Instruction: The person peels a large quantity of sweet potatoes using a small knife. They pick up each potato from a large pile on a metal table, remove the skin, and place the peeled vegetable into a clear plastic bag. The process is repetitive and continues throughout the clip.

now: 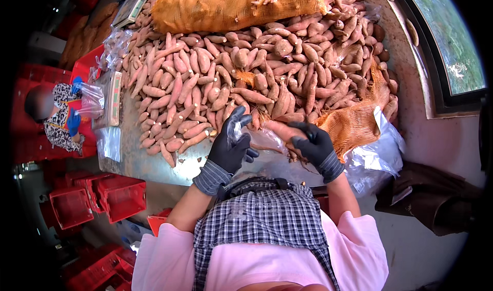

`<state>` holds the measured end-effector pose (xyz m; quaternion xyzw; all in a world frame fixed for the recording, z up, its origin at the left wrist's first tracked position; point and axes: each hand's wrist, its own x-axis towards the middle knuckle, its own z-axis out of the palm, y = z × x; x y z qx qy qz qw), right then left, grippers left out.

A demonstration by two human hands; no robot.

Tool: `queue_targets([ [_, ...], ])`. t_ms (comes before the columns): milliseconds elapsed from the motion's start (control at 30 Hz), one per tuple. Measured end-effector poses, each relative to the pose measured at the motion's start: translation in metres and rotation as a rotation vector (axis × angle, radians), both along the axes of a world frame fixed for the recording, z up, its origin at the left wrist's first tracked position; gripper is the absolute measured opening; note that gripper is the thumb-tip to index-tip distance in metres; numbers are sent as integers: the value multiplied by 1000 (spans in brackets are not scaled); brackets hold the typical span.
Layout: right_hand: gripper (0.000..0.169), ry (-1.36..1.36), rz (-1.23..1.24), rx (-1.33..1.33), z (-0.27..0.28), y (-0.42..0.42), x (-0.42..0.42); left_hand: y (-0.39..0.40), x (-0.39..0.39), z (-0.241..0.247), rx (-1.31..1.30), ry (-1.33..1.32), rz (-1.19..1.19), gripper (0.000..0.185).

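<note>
My right hand (314,144), in a dark glove with a grey cuff, grips one end of a reddish sweet potato (284,130). My left hand (231,140), gloved alike, is held over the near edge of the pile with its fingers apart and nothing between them. Beneath and between the hands lies a clear plastic bag (267,139) on the metal table (154,171). A large heap of sweet potatoes (215,83) spreads over the table beyond both hands. Several in the left part have cut, pale ends.
A full orange mesh sack (238,6) lies across the heap. A slack mesh sack (350,125) and plastic bags (375,160) lie right. At left are a scale (111,98), red crates (121,196) and a person (63,113) in blue gloves holding a plastic bag. A window (446,36) is at right.
</note>
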<state>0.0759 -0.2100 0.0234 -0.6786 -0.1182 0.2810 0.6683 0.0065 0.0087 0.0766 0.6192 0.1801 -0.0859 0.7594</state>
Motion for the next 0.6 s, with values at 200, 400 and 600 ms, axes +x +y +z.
queue_targets([
  [200,52,-191,383,-171,-47,43,-27,10,-16,8,-362,6,-195,64],
  [400,42,-331,727,-413,-85,10,-20,41,-32,23,-406,7,-22,59],
  [600,31,-206,-333,-430,-111,-21,100,38,-27,-2,-395,147,-183,54],
])
